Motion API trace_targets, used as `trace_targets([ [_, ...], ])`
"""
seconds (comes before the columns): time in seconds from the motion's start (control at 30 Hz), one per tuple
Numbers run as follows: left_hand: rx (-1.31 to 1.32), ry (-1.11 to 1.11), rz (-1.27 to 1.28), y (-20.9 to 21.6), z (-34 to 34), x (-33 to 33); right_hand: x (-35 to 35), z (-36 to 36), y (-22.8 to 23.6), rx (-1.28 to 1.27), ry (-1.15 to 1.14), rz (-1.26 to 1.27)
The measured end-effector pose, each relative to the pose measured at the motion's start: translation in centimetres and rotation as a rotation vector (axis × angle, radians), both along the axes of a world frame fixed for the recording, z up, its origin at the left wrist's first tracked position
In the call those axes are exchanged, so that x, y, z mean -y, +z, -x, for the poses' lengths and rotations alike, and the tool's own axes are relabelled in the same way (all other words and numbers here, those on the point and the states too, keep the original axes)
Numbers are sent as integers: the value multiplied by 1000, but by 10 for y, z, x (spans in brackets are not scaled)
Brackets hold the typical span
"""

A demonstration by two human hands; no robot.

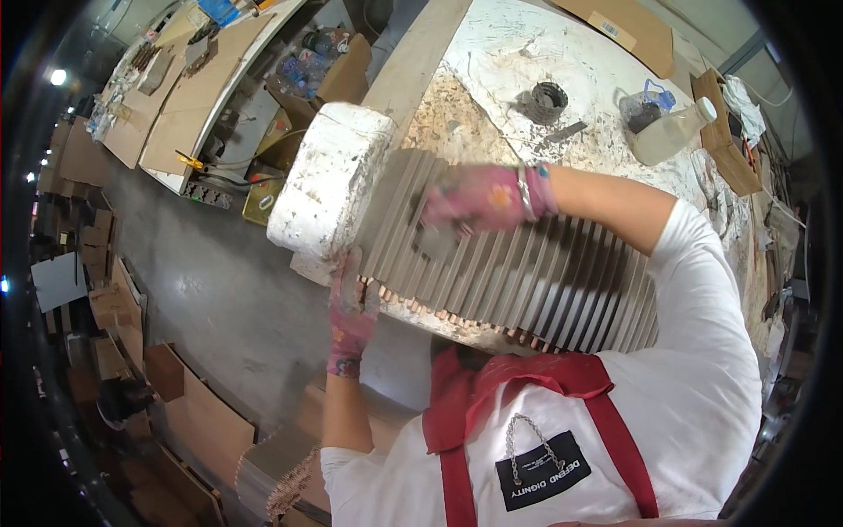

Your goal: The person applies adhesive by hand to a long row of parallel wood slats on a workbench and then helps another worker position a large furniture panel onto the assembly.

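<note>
A row of long grey-brown ridged strips [544, 272] lies side by side on the table in front of me, with copper-coloured ends along the near edge. My right hand [483, 198], in a pink floral glove, is over the left part of the row. Its fingers are curled and blurred, with a greyish flat thing [436, 241] under them that I cannot name. My left hand [353, 312], in a matching glove, reaches up at the row's near left corner. Its fingers are stretched out against the strip ends, beside a white block [334, 176] that stands against the row's left side.
Beyond the strips, the stained white table [500, 53] carries a dark coiled ring [546, 103], a small flat metal piece [566, 132] and a cloudy plastic bottle [672, 133]. A cardboard box of bottles [342, 75] is at the upper left. Cardboard boxes [198, 395] stand on the floor.
</note>
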State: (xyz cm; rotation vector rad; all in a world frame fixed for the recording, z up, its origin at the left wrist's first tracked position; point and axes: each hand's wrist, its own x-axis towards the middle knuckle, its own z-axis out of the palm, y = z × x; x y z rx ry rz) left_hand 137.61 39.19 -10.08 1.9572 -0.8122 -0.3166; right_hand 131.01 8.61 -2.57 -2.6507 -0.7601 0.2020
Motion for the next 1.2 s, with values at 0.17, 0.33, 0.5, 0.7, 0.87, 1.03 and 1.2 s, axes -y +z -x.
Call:
trace_targets([
  [0.17, 25, -69, 10, 3, -5, 5, 9, -37, 0, 252, -324, -41],
  [0.33, -74, 86, -25, -6, 1, 1, -28, 2, -2, 328, 55, 0],
  [0.5, 322, 62, -54, -14, -6, -1, -24, -41, -14, 348, -247, -195],
  [0.7, 496, 109, -203, -11, -1, 1, -64, -5, -1, 177, 111, 78],
  [0.87, 388, 108, -30, -16, -3, -2, -77, -32, -6, 224, -62, -59],
  [1.03, 305, 28, -82, -5, -5, -6, -94, -17, 22, 109, 259, 74],
  [1.2, 330, 35, -141, -18, -7, -5, -86, -33, -3, 213, -48, -15],
])
